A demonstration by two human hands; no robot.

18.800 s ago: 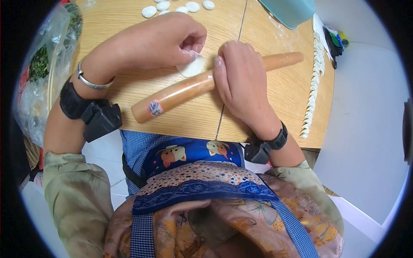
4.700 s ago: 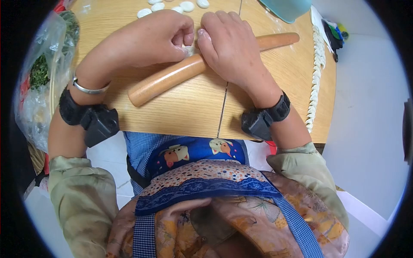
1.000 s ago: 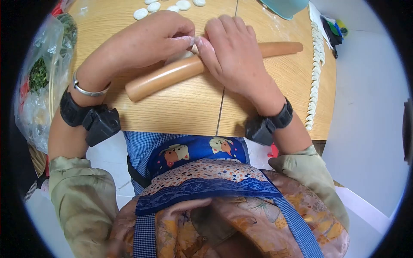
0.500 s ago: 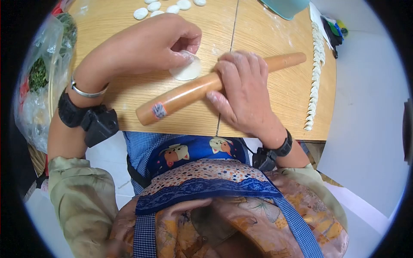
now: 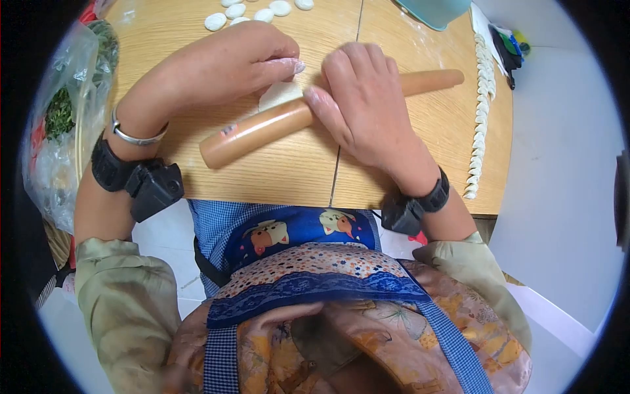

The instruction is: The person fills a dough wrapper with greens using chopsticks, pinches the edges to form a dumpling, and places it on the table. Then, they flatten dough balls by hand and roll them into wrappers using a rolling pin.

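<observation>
Dough disc [image 5: 277,97] lies flat against the far side of a wooden rolling pin [image 5: 256,134], its near edge meeting the wood, as a person works with floury fingers. The right hand [image 5: 367,98] is closed over the pin, fingers curled across it; the left hand [image 5: 246,62], its fingers bent and thumb extended, hovers over or touches the disc from beyond the pin, though whether it grips the rim cannot be told. Small dough rounds [image 5: 280,8] sit farther past the pin, and folded dough pieces [image 5: 480,131] line up off its right end. Good rolling here would call for light, even pressure from rim toward center, a small turn of the disc between strokes, and fingertips kept clear of the wood. Compared with half a second earlier, the pin has moved away from the body onto the near edge of the disc, its sticker [image 5: 228,129] has turned mostly out of sight, and the right thumb has shifted to the pin's upper side; the folded pieces beside the pin are unchanged.
</observation>
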